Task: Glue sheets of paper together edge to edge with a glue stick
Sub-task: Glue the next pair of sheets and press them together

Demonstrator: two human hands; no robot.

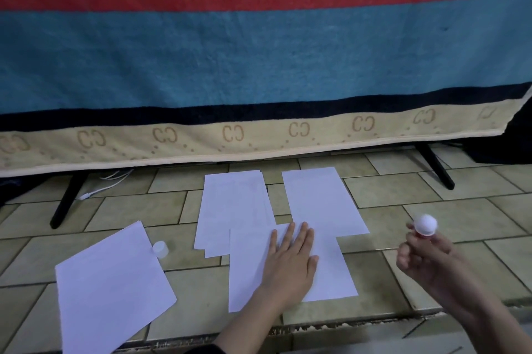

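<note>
Pressing flat on the nearest sheet (290, 267), the left hand (288, 264) has its fingers (302, 238) spread, apparently to pin the paper against sliding. Right hand (426, 258), raised off the floor (403, 195) to the right, has fingers curled around the glue stick (425, 225), uncapped tip up, probably between strokes. The cap (160, 249) stands at the left sheet's (112, 287) far corner. Beyond lie a small stack (233, 206) and another sheet (322, 201), whose near edge the held sheet overlaps, likely the seam. A towel (259, 51) hangs behind.
</note>
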